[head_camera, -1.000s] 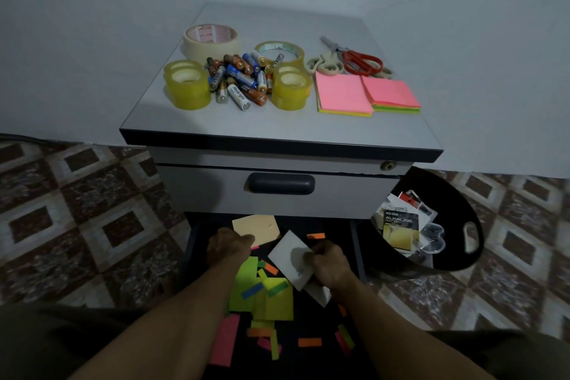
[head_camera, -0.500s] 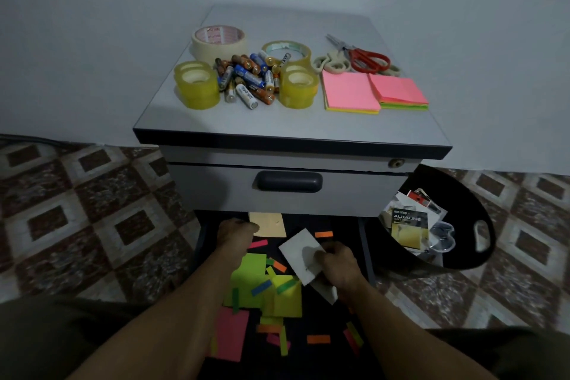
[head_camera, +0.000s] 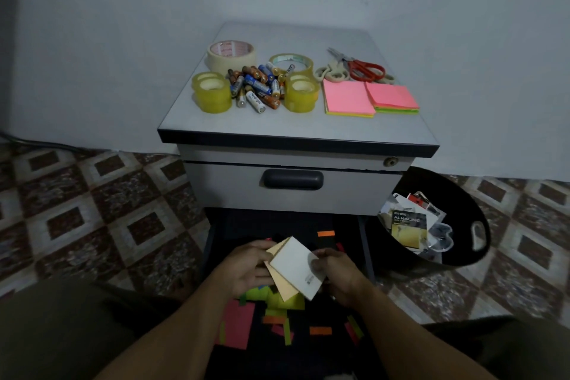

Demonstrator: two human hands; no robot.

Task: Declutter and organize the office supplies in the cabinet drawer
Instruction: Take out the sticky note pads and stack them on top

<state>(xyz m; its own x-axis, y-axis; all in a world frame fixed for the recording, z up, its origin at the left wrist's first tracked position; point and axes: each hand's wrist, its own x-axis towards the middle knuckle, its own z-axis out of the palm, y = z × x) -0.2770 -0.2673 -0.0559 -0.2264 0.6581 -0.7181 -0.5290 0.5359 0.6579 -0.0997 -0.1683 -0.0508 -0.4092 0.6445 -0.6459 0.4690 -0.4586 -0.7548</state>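
The left hand [head_camera: 246, 265] and right hand [head_camera: 337, 274] are holding two small cards together above the open drawer [head_camera: 271, 222]. The left fingers are curling round the tan card [head_camera: 283, 288], and the right fingers are pinching the white card [head_camera: 294, 267] lying on top of it. Loose sticky notes [head_camera: 236, 324] are lying in the drawer below. Tape rolls [head_camera: 212, 95], batteries [head_camera: 256, 86], scissors [head_camera: 361, 69] and sticky-note pads [head_camera: 348, 97] are sitting on the cabinet's surface [head_camera: 293, 128]. A black bin [head_camera: 456, 191] is standing beside the cabinet.

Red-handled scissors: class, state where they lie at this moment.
In the head view, the red-handled scissors lie at the back right of the cabinet top, just behind the pink sticky-note pads and beside cream-handled scissors.
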